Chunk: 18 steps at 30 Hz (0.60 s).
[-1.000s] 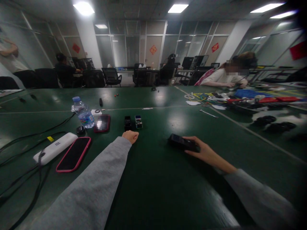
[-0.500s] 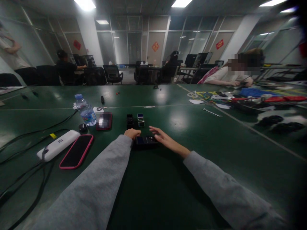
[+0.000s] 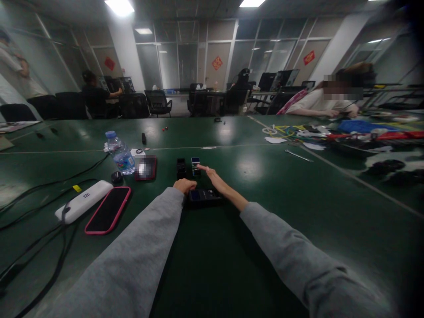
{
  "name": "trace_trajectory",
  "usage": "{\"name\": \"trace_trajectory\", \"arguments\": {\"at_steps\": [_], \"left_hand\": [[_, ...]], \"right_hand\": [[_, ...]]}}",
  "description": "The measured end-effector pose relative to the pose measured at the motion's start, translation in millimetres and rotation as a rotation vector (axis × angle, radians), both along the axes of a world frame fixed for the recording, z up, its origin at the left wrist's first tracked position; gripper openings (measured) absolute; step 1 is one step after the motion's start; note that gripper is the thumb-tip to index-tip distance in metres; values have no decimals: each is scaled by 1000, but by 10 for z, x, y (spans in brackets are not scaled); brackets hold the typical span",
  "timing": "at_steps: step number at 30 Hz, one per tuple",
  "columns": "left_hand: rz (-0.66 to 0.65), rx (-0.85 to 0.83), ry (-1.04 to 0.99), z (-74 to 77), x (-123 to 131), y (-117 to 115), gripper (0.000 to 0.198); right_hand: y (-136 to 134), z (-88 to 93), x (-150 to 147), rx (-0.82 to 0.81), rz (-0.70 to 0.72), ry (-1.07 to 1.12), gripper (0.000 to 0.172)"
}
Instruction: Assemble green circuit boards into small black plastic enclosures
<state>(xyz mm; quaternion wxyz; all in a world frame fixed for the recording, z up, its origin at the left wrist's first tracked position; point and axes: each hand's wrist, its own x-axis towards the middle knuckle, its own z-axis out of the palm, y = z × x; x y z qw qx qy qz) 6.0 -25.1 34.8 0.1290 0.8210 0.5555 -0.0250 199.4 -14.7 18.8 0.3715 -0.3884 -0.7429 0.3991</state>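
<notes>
My left hand (image 3: 184, 186) is closed at the left end of a flat black device (image 3: 205, 198) with a small dark screen and buttons. Its curled fingers hide whatever they may hold. My right hand (image 3: 211, 174) reaches over the far side of that device, fingers stretched out and open. Its fingertips are at a small silver-framed gadget (image 3: 195, 161) with a dark screen; whether they touch it I cannot tell. Just left of that gadget stands a small black one (image 3: 180, 168) of similar size.
To the left are a water bottle (image 3: 119, 153), a red-edged phone (image 3: 150, 168), a pink-cased phone (image 3: 108, 210), a white power bank (image 3: 86, 201) and black cables. A wrench (image 3: 298, 155) lies to the right, before cables and tools. A person (image 3: 318, 104) sits beyond them.
My right hand has moved forward and left, from the black device's right end to the silver-framed gadget. The left hand stays by the device. The view has shifted slightly.
</notes>
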Motion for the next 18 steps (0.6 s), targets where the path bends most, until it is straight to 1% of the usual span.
{"name": "trace_trajectory", "arguments": {"at_steps": [2,5,8,10,12,13,16,18], "left_hand": [[-5,4,-13,-7,-1,6,17],[4,14,-18,-25,-4,15,15],[4,24,-1,-46,-8,22,14],[-9,26,4,-54,-8,24,14],[-12,25,2,-57,-5,27,15],[-11,24,1,-56,-3,28,15],[-4,20,7,-54,1,34,13],[-10,20,8,-53,2,37,11]], "right_hand": [[8,21,7,-23,-3,-23,54],[54,15,44,52,-24,-60,53],[121,-45,79,145,-124,-41,50],[157,-97,99,210,-205,-33,42],[175,-141,119,287,-255,-46,36],[179,-159,127,319,-265,-58,36],[192,-206,138,393,-277,-84,42],[212,-240,130,420,-282,-113,54]]}}
